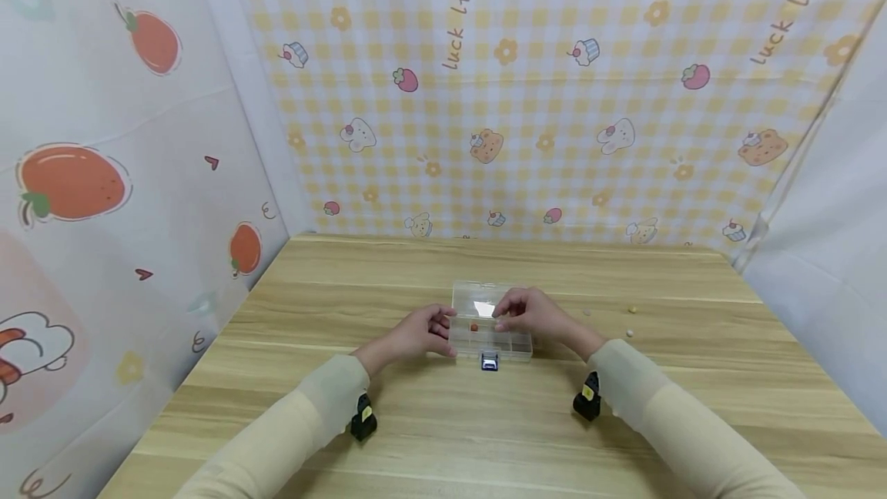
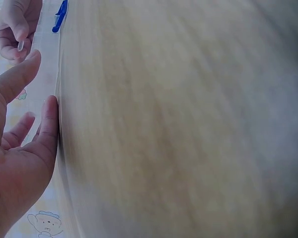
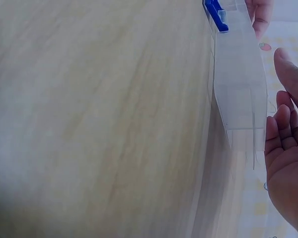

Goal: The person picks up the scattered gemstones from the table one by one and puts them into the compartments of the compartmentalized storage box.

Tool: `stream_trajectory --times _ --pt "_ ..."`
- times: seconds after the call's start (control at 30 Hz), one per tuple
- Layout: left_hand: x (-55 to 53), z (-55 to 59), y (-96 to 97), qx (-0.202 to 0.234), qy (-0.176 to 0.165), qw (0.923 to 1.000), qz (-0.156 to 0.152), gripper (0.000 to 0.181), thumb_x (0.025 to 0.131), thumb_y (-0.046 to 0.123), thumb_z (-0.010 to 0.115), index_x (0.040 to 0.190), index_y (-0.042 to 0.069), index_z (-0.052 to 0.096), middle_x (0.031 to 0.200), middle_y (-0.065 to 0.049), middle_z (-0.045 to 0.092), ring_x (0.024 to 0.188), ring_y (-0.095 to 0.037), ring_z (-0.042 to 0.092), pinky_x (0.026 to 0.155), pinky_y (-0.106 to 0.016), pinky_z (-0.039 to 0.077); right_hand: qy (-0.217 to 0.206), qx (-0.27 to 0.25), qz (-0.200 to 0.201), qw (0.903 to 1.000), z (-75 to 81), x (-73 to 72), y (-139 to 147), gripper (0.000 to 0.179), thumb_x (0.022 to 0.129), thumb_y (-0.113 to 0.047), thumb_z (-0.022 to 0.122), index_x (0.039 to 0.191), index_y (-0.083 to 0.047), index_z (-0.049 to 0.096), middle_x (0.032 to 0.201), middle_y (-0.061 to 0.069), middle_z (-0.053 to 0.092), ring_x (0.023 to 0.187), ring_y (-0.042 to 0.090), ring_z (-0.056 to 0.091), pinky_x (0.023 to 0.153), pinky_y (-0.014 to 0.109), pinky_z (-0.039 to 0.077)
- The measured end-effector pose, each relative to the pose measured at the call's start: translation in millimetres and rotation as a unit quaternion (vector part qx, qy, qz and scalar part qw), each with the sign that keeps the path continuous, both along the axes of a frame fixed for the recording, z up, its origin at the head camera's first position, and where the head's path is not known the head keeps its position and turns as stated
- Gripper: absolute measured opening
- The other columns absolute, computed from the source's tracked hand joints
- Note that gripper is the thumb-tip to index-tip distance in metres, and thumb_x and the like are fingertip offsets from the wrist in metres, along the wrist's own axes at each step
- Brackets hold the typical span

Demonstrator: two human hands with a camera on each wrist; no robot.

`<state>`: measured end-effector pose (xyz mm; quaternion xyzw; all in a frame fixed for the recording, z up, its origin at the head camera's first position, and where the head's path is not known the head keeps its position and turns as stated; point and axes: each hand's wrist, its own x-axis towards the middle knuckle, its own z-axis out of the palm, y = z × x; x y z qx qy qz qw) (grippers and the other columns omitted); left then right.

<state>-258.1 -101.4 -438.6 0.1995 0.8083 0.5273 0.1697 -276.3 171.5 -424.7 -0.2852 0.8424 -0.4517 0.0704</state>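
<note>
A clear plastic compartment box (image 1: 478, 345) lies on the table with its lid (image 1: 467, 295) raised at the back and a blue latch (image 1: 489, 362) in front. Inside one back compartment sits a small orange-red bead (image 1: 474, 326). My left hand (image 1: 421, 331) holds the box's left end, thumb at the front corner and fingers toward the back. Over the right half of the box, my right hand (image 1: 530, 313) pinches a small whitish oval piece (image 2: 21, 45) between thumb and finger. The right wrist view shows the right fingers close beside the box, with that piece hidden.
To the right of the box lie a small yellow piece (image 1: 632, 309), a white piece (image 1: 630, 333) and a pale flat piece (image 1: 586, 313). The wooden table (image 1: 443, 437) ends at a checked cloth backdrop (image 1: 527, 114). Patterned cloth hangs on the left.
</note>
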Motion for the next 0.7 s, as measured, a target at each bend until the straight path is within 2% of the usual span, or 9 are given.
stream_trajectory --times 0.07,0.33,0.7 --pt "-0.3 -0.3 0.1 0.001 -0.001 1.0 0.0 0.068 0.072 -0.002 0.083 0.131 -0.004 0.05 0.106 -0.011 0.055 0.092 -0.019 0.057 0.083 -0.03 0.049 0.001 0.003 -0.002 1.0 -5.1 -3.5 1.3 0.013 0.081 -0.013 0.079 0.092 -0.009 0.073 0.088 -0.001 0.062 0.077 0.019 0.05 0.064 0.025 0.043" --pt "-1.4 -1.8 0.5 0.001 -0.003 1.0 0.001 0.067 0.072 -0.001 0.083 0.131 -0.003 0.051 0.107 -0.012 0.055 0.093 -0.021 0.056 0.083 -0.031 0.049 0.002 0.012 -0.01 0.9999 -3.2 -3.4 0.9 0.012 0.08 -0.012 0.08 0.091 -0.011 0.074 0.09 -0.001 0.063 0.079 0.021 0.05 0.067 0.026 0.045" --pt "2.0 1.7 0.6 -0.001 -0.003 1.0 0.003 0.066 0.073 -0.001 0.083 0.131 -0.004 0.051 0.107 -0.012 0.055 0.094 -0.021 0.056 0.083 -0.031 0.049 0.004 0.023 -0.006 0.9997 -2.9 -4.5 1.1 0.012 0.081 -0.012 0.08 0.092 -0.013 0.074 0.09 0.0 0.061 0.08 0.021 0.049 0.067 0.028 0.044"
